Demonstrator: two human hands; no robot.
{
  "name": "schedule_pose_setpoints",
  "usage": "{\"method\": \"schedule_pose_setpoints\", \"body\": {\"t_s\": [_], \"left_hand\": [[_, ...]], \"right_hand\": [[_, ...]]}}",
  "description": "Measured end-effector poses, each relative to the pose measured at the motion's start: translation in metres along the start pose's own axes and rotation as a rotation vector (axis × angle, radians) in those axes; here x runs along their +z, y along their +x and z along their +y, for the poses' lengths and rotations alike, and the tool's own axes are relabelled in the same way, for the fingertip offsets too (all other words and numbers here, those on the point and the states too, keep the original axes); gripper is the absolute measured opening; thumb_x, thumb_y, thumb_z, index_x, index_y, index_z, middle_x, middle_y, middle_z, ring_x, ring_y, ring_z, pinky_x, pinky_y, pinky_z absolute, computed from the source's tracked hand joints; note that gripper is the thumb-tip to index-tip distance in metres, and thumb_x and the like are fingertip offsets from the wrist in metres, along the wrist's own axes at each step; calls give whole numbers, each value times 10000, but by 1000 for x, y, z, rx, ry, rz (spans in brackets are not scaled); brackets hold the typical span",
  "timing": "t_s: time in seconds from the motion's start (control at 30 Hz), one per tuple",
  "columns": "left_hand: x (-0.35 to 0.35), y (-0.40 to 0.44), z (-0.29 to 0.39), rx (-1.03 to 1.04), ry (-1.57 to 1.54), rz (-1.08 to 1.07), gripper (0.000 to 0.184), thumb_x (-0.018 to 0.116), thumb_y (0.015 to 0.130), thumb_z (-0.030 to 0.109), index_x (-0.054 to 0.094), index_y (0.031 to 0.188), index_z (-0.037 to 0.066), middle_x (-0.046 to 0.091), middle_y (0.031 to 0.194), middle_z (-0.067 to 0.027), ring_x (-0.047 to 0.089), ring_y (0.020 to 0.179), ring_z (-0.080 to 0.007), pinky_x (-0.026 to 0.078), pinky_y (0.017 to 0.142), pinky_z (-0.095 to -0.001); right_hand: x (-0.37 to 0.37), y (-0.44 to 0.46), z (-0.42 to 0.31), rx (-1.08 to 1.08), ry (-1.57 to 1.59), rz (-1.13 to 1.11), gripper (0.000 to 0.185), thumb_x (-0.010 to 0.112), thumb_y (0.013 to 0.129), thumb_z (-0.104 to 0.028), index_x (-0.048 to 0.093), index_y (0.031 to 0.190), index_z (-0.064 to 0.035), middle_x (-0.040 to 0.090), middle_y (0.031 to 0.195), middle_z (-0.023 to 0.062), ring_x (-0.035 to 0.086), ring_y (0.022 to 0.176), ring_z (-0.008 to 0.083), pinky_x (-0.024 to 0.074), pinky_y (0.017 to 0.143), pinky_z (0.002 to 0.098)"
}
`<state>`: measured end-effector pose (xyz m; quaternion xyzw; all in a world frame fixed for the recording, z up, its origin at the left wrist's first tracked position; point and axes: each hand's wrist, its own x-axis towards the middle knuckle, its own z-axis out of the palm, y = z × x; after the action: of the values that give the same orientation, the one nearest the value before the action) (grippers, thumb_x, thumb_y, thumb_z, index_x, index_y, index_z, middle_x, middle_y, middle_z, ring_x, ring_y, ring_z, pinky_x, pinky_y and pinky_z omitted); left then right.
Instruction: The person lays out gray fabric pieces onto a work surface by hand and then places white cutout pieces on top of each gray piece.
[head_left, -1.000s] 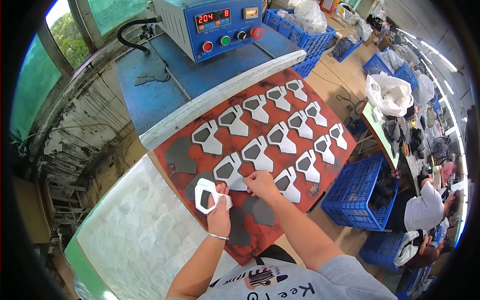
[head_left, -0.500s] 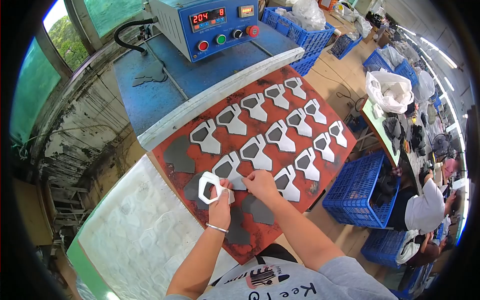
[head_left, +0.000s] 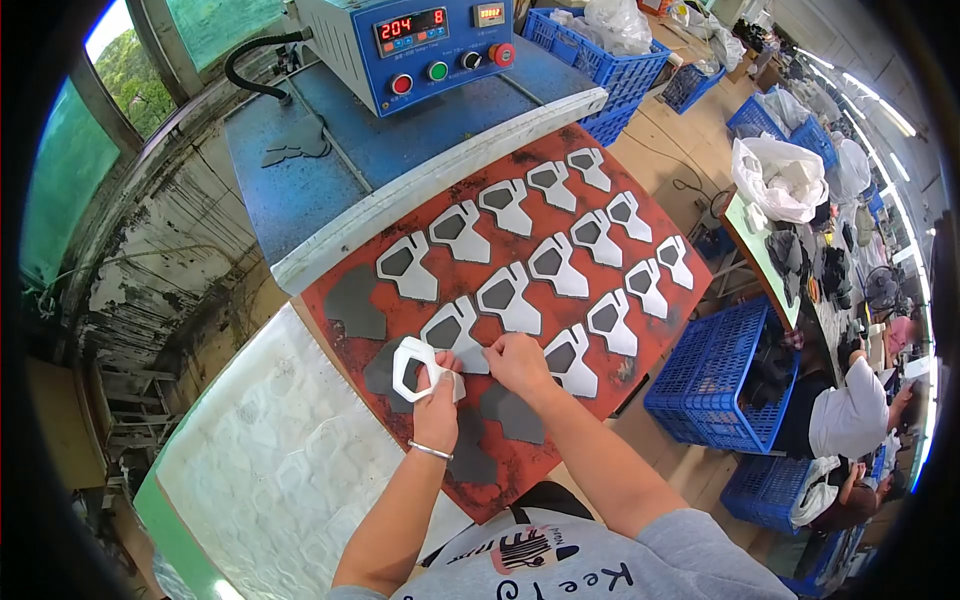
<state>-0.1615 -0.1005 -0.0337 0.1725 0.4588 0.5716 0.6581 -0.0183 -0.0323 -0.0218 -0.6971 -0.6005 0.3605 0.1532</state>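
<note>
My left hand [head_left: 437, 408] pinches a white cut-out piece [head_left: 411, 346] with a large angular hole, held above the red board [head_left: 592, 381]. Closed fingers of my right hand [head_left: 520, 362] grip the lower corner of another white cut-out piece [head_left: 468, 347], which lies over a dark grey one. Rows of similar white pieces [head_left: 512, 310] rest on dark grey shapes across the board. Bare dark grey pieces lie near my hands: one at the upper left [head_left: 355, 305], one partly behind my left hand [head_left: 380, 372], one below my right hand [head_left: 516, 414].
Behind the board stands a blue machine with a control box [head_left: 440, 55] and a pale front edge [head_left: 440, 190]. A whitish padded sheet [head_left: 310, 440] adjoins at left. Blue crates [head_left: 700, 385] stand at right, with a person in a grey top [head_left: 850, 415] beyond.
Both hands stay at nearly the same spots, with the left still holding its white piece. The whole view has shifted very slightly.
</note>
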Motion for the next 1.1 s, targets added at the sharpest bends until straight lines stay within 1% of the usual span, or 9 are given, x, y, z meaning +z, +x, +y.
{"method": "schedule_pose_setpoints", "body": {"t_s": [0.1, 0.17, 0.3, 0.4, 0.67, 0.97, 1.03, 1.07, 1.1], "left_hand": [[-1, -3, 5, 7, 9, 0, 395, 384, 973, 76, 343, 1353, -22, 416, 1385, -166, 432, 1287, -268, 351, 1070, -358], [-2, -9, 11, 90, -158, 78, 401, 385, 966, 64, 343, 1357, -16, 419, 1388, -168, 426, 1295, -276, 362, 1055, -364], [-12, -21, 20, 187, -167, 153, 402, 390, 964, 59, 344, 1357, -11, 415, 1398, -169, 409, 1308, -293, 365, 1047, -379], [-13, -29, 19, 176, -172, 176, 398, 397, 964, 60, 348, 1352, -12, 406, 1411, -171, 404, 1314, -289, 354, 1056, -377], [1, -15, -2, 92, -163, 33, 384, 393, 975, 77, 361, 1348, -10, 403, 1414, -155, 409, 1309, -275, 329, 1076, -368], [4, -7, 2, -22, -134, 65, 364, 386, 974, 79, 398, 1329, -4, 441, 1389, -137, 436, 1281, -238, 358, 1053, -350], [2, -13, 12, -7, -234, 34, 361, 388, 973, 77, 407, 1325, -3, 453, 1381, -136, 441, 1276, -235, 363, 1050, -351], [0, -18, 18, 1, -329, -1, 357, 390, 972, 74, 415, 1320, -2, 464, 1373, -135, 447, 1271, -231, 368, 1047, -353], [0, -20, 23, 9, -342, -25, 362, 396, 974, 77, 409, 1327, 0, 469, 1370, -139, 461, 1256, -229, 379, 1042, -357]], "right_hand": [[-2, -3, -5, -19, -51, 18, 199, 658, 794, -219, 697, 770, -25, 678, 812, 190, 658, 811, 365, 521, 767, 446], [0, -3, -6, -26, -65, 31, 197, 657, 796, -218, 696, 776, -26, 680, 813, 187, 658, 812, 365, 523, 769, 448], [3, -2, -2, -30, -69, 44, 188, 656, 795, -213, 692, 771, -30, 681, 815, 185, 659, 808, 366, 525, 766, 450], [4, -3, -2, -39, -66, 57, 180, 650, 791, -203, 691, 766, -31, 681, 811, 186, 659, 801, 368, 525, 758, 451], [6, -3, -1, -81, -93, 82, 182, 622, 782, -187, 686, 758, -19, 673, 783, 201, 659, 779, 374, 527, 740, 456], [-11, -13, -24, -45, -292, 83, 275, 685, 770, -295, 692, 774, -20, 682, 756, 168, 668, 740, 333, 530, 706, 395], [-16, -27, -33, -140, 56, -101, 314, 696, 791, -307, 704, 855, 0, 692, 781, 148, 672, 716, 271, 529, 688, 345], [-12, -33, -34, -144, 53, -108, 314, 696, 791, -307, 704, 855, 0, 692, 781, 148, 672, 716, 271, 529, 688, 345], [-6, -40, -34, -191, 214, -187, 295, 672, 807, -296, 707, 889, -15, 694, 821, 142, 671, 741, 287, 525, 690, 354]]}}
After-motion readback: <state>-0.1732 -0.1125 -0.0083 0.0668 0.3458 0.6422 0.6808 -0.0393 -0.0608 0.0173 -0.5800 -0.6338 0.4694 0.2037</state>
